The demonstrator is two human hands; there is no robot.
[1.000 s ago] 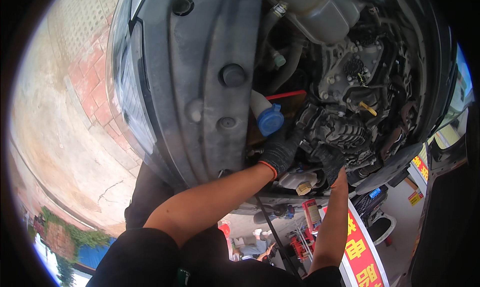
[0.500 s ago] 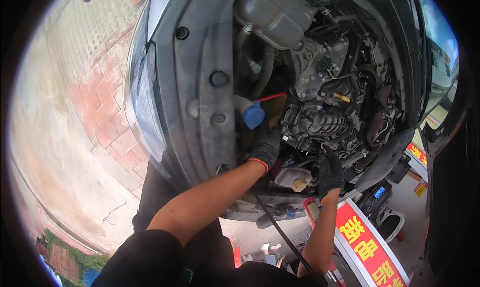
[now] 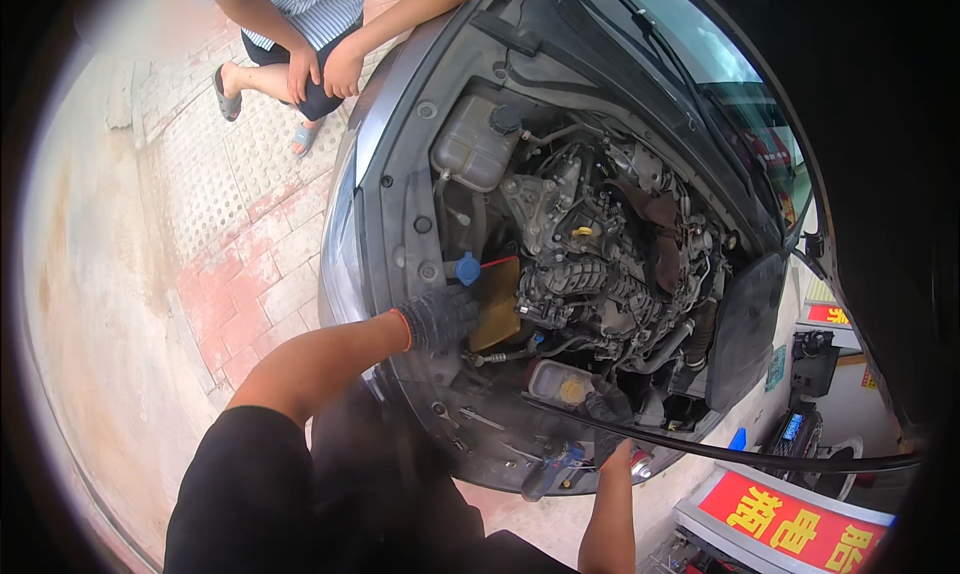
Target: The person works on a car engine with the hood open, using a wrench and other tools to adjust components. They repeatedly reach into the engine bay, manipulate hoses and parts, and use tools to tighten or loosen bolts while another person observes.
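Observation:
My left hand point(image 3: 440, 319), in a dark grey knit glove with an orange cuff, lies over the front edge of the engine bay with its fingers extended. Just beyond it are a blue cap point(image 3: 467, 268) and a tan flat panel point(image 3: 497, 309) beside the engine point(image 3: 585, 284). My right hand point(image 3: 606, 414), in a dark glove, is by a pale reservoir with a yellowish cap point(image 3: 572, 391). Its fingers are dark and blurred, so their grip is unclear. A spray can point(image 3: 640, 463) shows beside my right wrist.
Loose hand tools point(image 3: 482, 418) and a blue power tool point(image 3: 560, 465) lie along the car's side edge. A black bar point(image 3: 740, 450) crosses on the right. A person in a striped shirt point(image 3: 300, 9) leans at the car's front. A red sign point(image 3: 785, 514) stands lower right.
My view has shifted, bringing the other person in. My left hand has drawn back from beside the engine to the front edge. My right hand has moved off the engine toward the reservoir.

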